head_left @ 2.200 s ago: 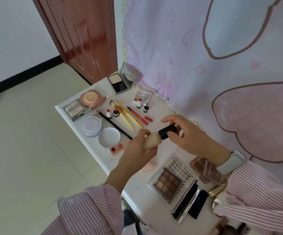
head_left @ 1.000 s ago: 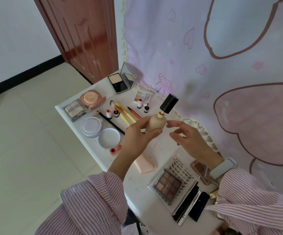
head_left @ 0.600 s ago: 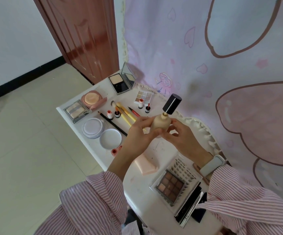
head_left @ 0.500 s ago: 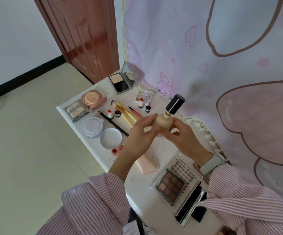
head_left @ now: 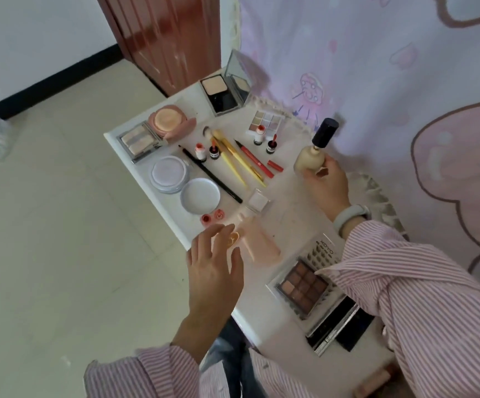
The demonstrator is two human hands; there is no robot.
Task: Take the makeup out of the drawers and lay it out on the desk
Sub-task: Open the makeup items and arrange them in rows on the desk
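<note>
— Item one?
— Foundation bottle (head_left: 309, 163), beige body, black cap. My right hand (head_left: 324, 186) holds it by the base, fingers curled round it, near the back edge of the desk (head_left: 287, 222), beside the curtain (head_left: 376, 67). Tilted slightly; whether its base touches the surface, I cannot tell.

— Your other hand?
— My left hand (head_left: 214, 268) hovers over the front edge, fingers spread and straight, gripping nothing. Just beyond the fingertips lies a blurred pink tube (head_left: 257, 242).

— Far-left corner?
— Open compact with mirror (head_left: 227, 87), a pink cushion case (head_left: 169, 123), a square highlighter palette (head_left: 141, 139).

— Front edge, left stretch?
— Round powder pot (head_left: 168, 174) and its lid (head_left: 200, 195) beside it, two small red caps (head_left: 213, 217) right at the rim.

— Middle?
— A black pencil (head_left: 211, 175), yellow brushes (head_left: 237, 162) and a red liner (head_left: 254, 159), lying roughly parallel. Small red-topped bottles (head_left: 207, 149) stand among them. A pale colour palette (head_left: 266, 122) sits toward the back edge.

— Near right end?
— Brown eyeshadow palette (head_left: 302, 285), partly under my right sleeve (head_left: 405, 282), with dark cases (head_left: 345, 326) next to it.
</note>
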